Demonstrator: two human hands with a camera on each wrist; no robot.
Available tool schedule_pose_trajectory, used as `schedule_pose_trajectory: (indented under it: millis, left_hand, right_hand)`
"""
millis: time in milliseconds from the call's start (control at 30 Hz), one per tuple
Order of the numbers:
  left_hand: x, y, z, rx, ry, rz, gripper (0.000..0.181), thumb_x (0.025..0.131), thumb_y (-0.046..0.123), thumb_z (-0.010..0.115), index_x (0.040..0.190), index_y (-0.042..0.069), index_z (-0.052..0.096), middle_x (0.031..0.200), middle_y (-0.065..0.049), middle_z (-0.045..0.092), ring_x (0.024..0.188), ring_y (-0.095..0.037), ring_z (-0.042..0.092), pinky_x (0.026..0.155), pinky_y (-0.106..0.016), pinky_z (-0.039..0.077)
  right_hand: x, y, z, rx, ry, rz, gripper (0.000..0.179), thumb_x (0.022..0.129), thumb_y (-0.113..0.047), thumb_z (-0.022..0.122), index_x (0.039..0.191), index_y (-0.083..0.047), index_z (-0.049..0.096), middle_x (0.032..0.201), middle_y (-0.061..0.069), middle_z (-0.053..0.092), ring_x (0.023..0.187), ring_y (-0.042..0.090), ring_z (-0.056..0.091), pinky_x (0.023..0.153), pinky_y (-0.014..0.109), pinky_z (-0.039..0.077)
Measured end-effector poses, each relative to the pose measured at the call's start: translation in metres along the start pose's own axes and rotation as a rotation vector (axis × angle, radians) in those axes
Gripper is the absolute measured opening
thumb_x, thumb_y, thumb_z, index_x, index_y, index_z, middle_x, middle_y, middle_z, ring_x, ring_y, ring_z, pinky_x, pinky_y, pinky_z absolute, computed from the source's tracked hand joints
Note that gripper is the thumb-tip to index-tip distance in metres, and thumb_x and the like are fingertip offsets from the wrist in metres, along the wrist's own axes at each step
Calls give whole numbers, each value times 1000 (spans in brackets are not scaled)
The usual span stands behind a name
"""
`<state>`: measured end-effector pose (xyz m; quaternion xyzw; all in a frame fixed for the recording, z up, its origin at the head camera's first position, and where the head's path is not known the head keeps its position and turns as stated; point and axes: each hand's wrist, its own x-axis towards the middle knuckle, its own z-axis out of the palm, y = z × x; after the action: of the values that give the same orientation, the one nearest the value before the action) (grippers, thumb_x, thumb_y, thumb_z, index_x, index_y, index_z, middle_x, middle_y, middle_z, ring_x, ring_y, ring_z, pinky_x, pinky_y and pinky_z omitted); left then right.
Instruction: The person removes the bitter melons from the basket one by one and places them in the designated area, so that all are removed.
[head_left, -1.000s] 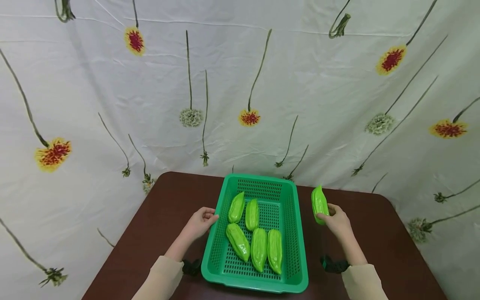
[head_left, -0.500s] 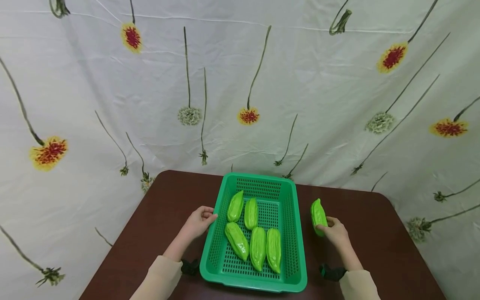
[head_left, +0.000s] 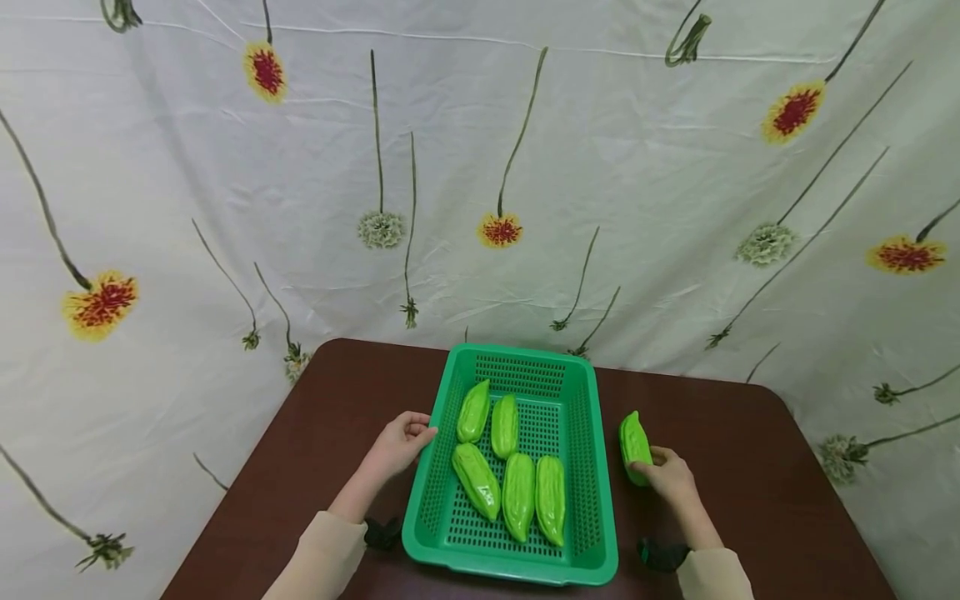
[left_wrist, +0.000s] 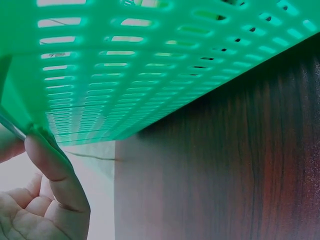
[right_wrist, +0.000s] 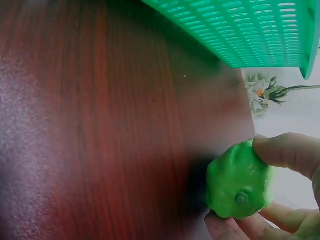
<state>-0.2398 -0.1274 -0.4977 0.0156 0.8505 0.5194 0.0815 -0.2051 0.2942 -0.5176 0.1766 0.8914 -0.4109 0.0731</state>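
Observation:
A green plastic basket (head_left: 510,572) with slotted walls stands on the dark brown table. Inside it lie several light-green bitter melons (head_left: 476,482), shiny and ridged. My left hand (head_left: 400,442) pinches the basket's left rim; in the left wrist view the thumb (left_wrist: 52,167) lies against that rim. To the right of the basket, my right hand (head_left: 670,475) holds another bitter melon (head_left: 633,442) between thumb and fingers, its narrow tip pointing away from me. The right wrist view shows the blunt end of this bitter melon (right_wrist: 237,185), low over the tabletop. Whether it touches the table I cannot tell.
The brown table (head_left: 750,450) has rounded far corners. Behind it hangs a white cloth (head_left: 450,183) printed with flowers. Dark bands (head_left: 663,556) sit at both wrists, near the cream sleeves.
My right hand has lowered the bitter melon toward the table and nearer to me, beside the basket. The left hand stays at the rim, and the melons in the basket lie as before.

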Motion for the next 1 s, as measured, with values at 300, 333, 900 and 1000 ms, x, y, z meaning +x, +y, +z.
schedule_pose_trajectory:
  millis: [300, 333, 900, 1000]
  left_hand:
    - [1, -1, 1, -21, -1, 3, 36, 99, 18, 59, 126, -5, 54, 105, -17, 61, 75, -16, 56, 62, -31, 50]
    - [1, -2, 1, -24, -2, -2, 36, 99, 17, 59, 127, -5, 54, 105, -17, 61, 75, -16, 56, 62, -31, 50]
    - [1, -1, 2, -34, -6, -10, 37, 100, 19, 59, 127, -5, 54, 106, -18, 61, 77, -16, 57, 63, -32, 51]
    - [1, -1, 1, -31, -6, -6, 37, 100, 19, 59, 127, -5, 54, 106, -18, 61, 77, -16, 57, 64, -32, 51]
  right_hand:
    - [-2, 0, 3, 4, 9, 13, 72, 91, -26, 64, 140, 18, 35, 135, 40, 44, 120, 51, 48, 97, 58, 44]
    - [-2, 0, 3, 6, 9, 14, 72, 91, -26, 64, 140, 18, 35, 135, 40, 44, 120, 51, 48, 97, 57, 44]
    - [0, 2, 7, 7, 11, 29, 76, 94, -30, 64, 141, 20, 30, 137, 41, 41, 121, 51, 47, 99, 58, 43]
    - [1, 2, 7, 2, 3, 31, 77, 94, -31, 63, 142, 20, 30, 139, 41, 39, 123, 52, 45, 100, 59, 42]
